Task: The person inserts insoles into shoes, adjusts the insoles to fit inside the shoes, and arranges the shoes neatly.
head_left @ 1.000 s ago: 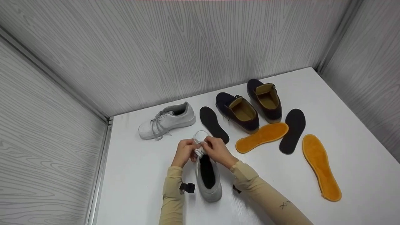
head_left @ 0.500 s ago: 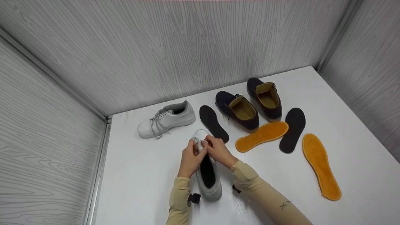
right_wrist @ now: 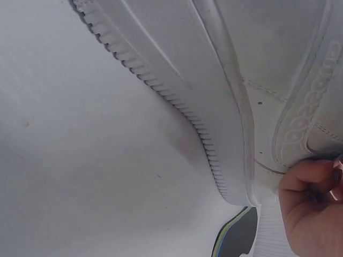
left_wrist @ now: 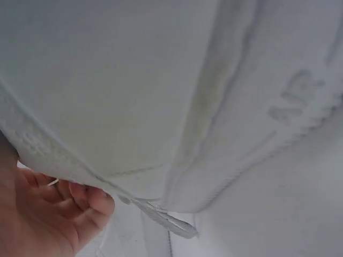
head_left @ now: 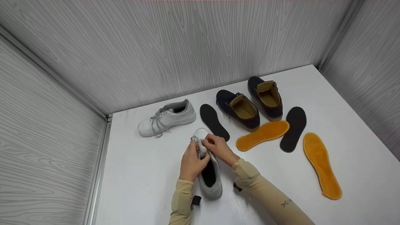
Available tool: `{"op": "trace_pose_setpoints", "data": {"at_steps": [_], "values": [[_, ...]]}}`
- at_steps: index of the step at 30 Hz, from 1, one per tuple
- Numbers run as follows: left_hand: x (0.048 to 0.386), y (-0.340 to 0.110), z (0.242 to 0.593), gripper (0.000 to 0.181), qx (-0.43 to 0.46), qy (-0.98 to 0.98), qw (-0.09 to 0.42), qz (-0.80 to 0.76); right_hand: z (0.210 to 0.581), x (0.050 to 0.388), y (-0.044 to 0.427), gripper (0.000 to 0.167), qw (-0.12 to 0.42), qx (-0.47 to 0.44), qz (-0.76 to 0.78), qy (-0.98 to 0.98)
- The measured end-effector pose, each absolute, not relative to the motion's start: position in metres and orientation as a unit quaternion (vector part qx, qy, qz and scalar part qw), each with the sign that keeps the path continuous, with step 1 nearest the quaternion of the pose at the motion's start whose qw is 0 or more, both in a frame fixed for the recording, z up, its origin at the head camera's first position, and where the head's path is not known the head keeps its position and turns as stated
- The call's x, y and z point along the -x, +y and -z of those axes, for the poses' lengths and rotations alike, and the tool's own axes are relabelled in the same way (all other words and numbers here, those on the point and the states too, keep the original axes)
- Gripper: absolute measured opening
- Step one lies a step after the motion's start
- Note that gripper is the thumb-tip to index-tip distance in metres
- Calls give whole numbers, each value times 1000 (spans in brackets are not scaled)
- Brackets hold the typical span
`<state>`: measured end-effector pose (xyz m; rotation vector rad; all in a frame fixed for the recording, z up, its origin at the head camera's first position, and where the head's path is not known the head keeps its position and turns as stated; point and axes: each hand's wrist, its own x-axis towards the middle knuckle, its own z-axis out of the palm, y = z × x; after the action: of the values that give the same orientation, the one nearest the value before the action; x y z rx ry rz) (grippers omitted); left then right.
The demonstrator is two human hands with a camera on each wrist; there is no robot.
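Head view: the nearer white shoe [head_left: 212, 193] is pinched beside its tongue [head_left: 202, 151] by fingers of the right hand [head_left: 219, 150] and left hand [head_left: 191, 164], now shifted towards its opening; adjustment seems unfinished.

Upright white sneaker [head_left: 218, 178], dark inside

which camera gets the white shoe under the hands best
The head view: it alone shows the white shoe from toe to heel, though the left hand and right hand cover part of its top. The left wrist view has one side close up, with lettering; the right wrist view has the other side and sole.
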<state>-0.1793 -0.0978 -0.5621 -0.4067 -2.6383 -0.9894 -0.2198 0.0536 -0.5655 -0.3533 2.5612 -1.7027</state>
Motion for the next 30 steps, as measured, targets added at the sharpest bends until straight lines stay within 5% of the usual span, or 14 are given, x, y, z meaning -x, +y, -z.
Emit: {"op": "trace_pose_setpoints", "data": {"at_steps": [6, 17, 22, 30], "values": [[173, -92, 557, 47, 143, -938, 212, 233, 564, 220, 54, 22, 24, 113, 552, 826], [174, -82, 549, 21, 78, -945, 220, 231, 568, 217, 53, 25, 9, 120, 544, 831], [186, -89, 541, 18, 59, -949, 157, 267, 568, 217, 54, 25, 9, 135, 536, 833], [212, -116, 559, 33, 67, -841, -36, 536, 569, 219, 58, 25, 21, 139, 555, 820]]}}
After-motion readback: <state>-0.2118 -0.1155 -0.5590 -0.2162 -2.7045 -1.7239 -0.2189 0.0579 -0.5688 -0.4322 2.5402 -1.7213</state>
